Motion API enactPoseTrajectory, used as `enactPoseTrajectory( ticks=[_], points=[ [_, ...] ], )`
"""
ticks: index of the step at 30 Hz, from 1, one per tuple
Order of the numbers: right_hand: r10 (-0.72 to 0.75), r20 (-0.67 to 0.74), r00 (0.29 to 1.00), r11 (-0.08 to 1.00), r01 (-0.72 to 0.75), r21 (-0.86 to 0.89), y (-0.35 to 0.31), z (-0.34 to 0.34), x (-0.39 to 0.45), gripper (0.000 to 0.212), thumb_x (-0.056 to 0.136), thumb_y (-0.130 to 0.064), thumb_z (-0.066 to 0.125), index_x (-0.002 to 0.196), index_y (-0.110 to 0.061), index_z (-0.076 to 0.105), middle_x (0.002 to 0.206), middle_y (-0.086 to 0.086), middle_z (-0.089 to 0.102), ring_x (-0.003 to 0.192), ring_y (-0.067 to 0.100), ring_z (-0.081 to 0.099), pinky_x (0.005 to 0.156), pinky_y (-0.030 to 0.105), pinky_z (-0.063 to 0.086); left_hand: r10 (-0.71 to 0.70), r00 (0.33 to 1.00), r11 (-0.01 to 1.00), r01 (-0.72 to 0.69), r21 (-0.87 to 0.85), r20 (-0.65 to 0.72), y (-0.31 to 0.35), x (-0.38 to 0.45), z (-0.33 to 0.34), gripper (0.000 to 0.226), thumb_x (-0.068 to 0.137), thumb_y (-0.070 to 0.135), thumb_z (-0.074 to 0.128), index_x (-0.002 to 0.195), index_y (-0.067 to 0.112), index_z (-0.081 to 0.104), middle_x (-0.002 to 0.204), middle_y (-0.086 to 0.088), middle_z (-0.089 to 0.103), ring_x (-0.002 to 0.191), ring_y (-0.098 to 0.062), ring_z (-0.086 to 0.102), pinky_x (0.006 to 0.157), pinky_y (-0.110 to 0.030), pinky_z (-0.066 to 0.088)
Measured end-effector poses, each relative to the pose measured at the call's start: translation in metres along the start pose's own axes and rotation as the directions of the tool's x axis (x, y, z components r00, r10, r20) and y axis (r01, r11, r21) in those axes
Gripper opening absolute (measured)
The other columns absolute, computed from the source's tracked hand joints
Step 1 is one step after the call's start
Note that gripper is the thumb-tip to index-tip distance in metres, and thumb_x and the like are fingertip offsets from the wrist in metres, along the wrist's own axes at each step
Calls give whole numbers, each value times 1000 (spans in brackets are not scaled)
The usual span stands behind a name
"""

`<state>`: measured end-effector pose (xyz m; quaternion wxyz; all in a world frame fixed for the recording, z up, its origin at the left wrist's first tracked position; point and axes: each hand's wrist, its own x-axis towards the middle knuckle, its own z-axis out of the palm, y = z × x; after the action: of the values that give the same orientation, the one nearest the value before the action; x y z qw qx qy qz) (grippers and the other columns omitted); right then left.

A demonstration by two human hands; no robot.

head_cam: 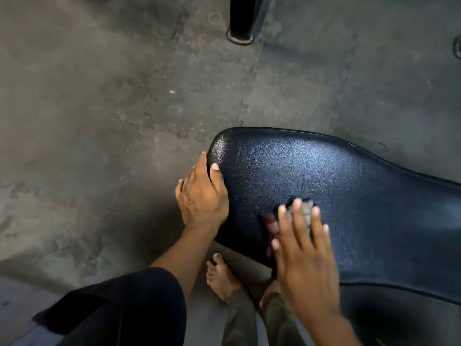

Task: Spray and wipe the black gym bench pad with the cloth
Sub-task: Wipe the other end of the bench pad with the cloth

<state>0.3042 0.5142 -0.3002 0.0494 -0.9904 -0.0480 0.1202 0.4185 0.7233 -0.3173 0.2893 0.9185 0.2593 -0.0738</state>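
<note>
The black gym bench pad fills the right half of the head view, its rounded end pointing left. My left hand grips that rounded end, thumb on top and fingers curled over the edge. My right hand lies flat on the pad's near side, fingers spread, pressing a dark cloth against the surface. Only a small grey and reddish part of the cloth shows beyond my fingers. No spray bottle is in view.
Grey rubber puzzle-mat floor surrounds the bench. A black post with a round foot stands at the top centre, and another dark foot sits at the right edge. My bare feet stand below the pad's near edge.
</note>
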Motion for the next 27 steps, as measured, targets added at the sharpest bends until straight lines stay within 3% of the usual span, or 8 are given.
enactPoseTrajectory(
  ticks=[5,10,14,16,18,20,24,27],
  points=[
    [238,-5,971,961,-235,149,-21,-19,69,65,110,-41,34,172,-26,23,183,6,6,168,42,5,134,61,18,42,999,996,-42,83,-2,0,0,0,58,111,43,27,163,18,36,155,-8,59,143,-31,53,125,-54,30],
    [44,53,998,992,-50,114,-51,-22,70,67,110,-34,34,174,-27,13,183,6,-3,168,41,-4,136,57,10,63,998,984,-63,169,4,2,-5,4,60,112,39,25,164,8,31,163,-16,49,153,-36,43,129,-57,27],
    [-125,279,952,973,63,222,-46,-36,19,87,87,-40,6,174,-32,4,180,0,-21,164,32,-27,137,53,7,51,986,958,-94,272,159,10,-12,-13,70,112,49,18,170,10,11,177,-19,20,164,-40,20,133,-58,19],
    [-110,294,949,968,36,247,-37,-43,-2,84,89,-40,17,172,-29,25,181,2,-8,163,37,-20,132,57,29,32,955,943,-127,308,295,2,-26,-25,76,110,58,16,171,19,-7,181,-16,2,167,-41,7,134,-58,12],
    [-78,340,937,979,6,206,-27,-56,-19,71,90,-28,65,160,-27,53,179,5,20,163,36,-17,114,51,55,5,912,939,-146,312,410,-7,-48,-40,79,109,64,17,169,29,-19,180,-11,-13,167,-39,-5,135,-58,6],
    [-25,370,929,970,-67,234,-14,-68,-33,88,61,-21,99,144,-20,71,166,14,45,164,31,12,103,40,61,-33,874,921,-163,355,486,-12,-79,-58,79,109,64,19,167,31,-24,179,-9,-23,167,-36,-11,135,-57,4],
    [60,575,816,812,-375,448,25,-91,-75,88,99,-7,58,173,-25,15,182,3,8,169,18,13,132,21,11,-130,819,934,-87,345,559,2,-158,-93,77,111,61,24,168,32,-19,178,-6,-26,167,-33,-12,135,-54,6],
    [152,538,829,742,-455,493,47,-114,-100,79,101,-6,55,169,-35,29,178,-6,27,164,10,27,131,20,23,-138,821,954,-40,296,555,37,-203,-105,74,111,60,30,169,38,-11,179,0,-24,168,-29,-6,135,-49,11]
  ],
)
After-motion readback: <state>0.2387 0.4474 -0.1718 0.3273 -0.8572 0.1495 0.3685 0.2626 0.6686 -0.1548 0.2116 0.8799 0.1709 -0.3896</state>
